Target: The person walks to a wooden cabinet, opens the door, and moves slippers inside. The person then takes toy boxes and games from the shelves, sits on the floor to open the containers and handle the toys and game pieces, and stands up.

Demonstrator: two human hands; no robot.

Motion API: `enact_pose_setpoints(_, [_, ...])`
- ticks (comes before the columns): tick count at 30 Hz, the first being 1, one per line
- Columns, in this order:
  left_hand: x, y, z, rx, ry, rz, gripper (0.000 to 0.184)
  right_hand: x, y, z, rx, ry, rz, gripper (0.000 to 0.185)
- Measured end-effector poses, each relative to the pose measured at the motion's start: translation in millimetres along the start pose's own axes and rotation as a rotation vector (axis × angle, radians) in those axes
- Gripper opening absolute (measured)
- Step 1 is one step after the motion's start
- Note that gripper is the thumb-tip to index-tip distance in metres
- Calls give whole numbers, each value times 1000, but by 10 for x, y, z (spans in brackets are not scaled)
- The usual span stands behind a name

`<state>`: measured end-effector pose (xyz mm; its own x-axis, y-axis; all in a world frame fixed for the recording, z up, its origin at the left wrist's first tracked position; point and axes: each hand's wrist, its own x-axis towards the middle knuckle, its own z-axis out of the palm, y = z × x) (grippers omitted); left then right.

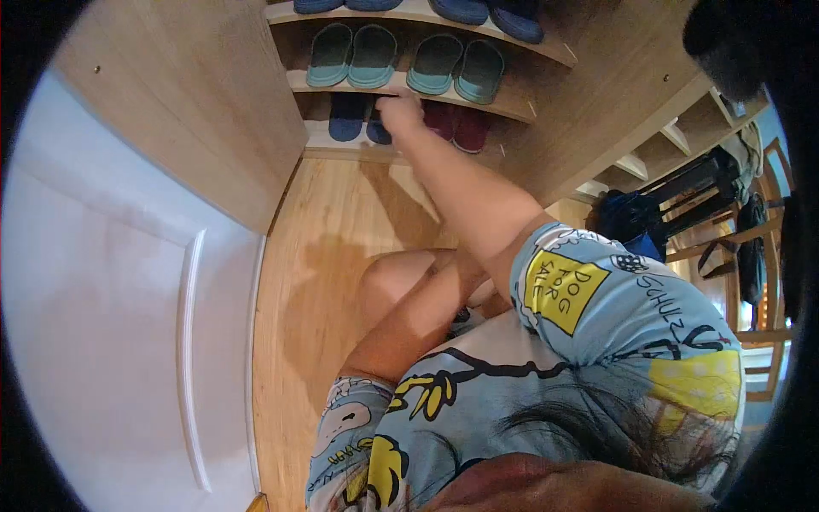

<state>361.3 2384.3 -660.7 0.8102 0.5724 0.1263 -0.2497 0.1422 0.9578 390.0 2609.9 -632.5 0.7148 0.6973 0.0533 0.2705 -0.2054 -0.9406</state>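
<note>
My right hand (399,111) reaches to the lower shelf of a wooden shoe rack, at the inner one of two dark blue slippers (345,117); its fingers are bent, and whether they grip anything is too small to tell. Just right of the hand, a pair of dark red slippers (469,128) stands on the same shelf. Two pairs of green slippers (373,56) rest on the shelf above. My left forearm lies across my bent knee, and the left hand is hidden behind the right arm.
A white panelled door (111,282) stands at the left. Wooden rack walls (188,94) flank the shelves (503,104). More blue slippers (512,19) sit on the top shelf. At the right are dark bags (631,218) and wooden cubbies (682,132).
</note>
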Motion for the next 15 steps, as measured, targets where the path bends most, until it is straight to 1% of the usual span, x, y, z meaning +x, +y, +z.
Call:
enact_pose_setpoints(1, [4, -9, 16, 10, 14, 5, 39, 131, 125, -9, 1, -3, -1, 44])
enact_pose_setpoints(3, [16, -34, 37, 38, 42, 16, 39, 396, 427, -29, 116, -6, 103, 26])
enact_pose_setpoints(6, [-4, -79, 59, 91, 70, 28, 38, 767, 756, -5, 219, 50, 107, 21])
enact_pose_setpoints(7, [-21, -81, 53, 102, 81, 27, 38, 976, 1056, 87, -9, 42, -198, 21])
enact_pose_setpoints(8, [-50, -102, 52, 123, 96, 31, 38, 983, 1057, 92, -6, 41, -197, 21])
enact_pose_setpoints(10, [-62, -175, 37, 159, 121, 39, 38, 919, 1014, 100, 250, -19, -140, 17])
enact_pose_setpoints(11, [-61, -172, 62, 164, 134, 38, 38, 879, 970, 77, 249, -20, -138, 17])
enact_pose_setpoints(13, [-73, -207, 59, 194, 155, 42, 38, 561, 525, -110, 465, -60, 293, 11])
enact_pose_setpoints(15, [-91, -204, 64, 217, 172, 43, 37, 547, 388, -190, 465, -48, 279, 10])
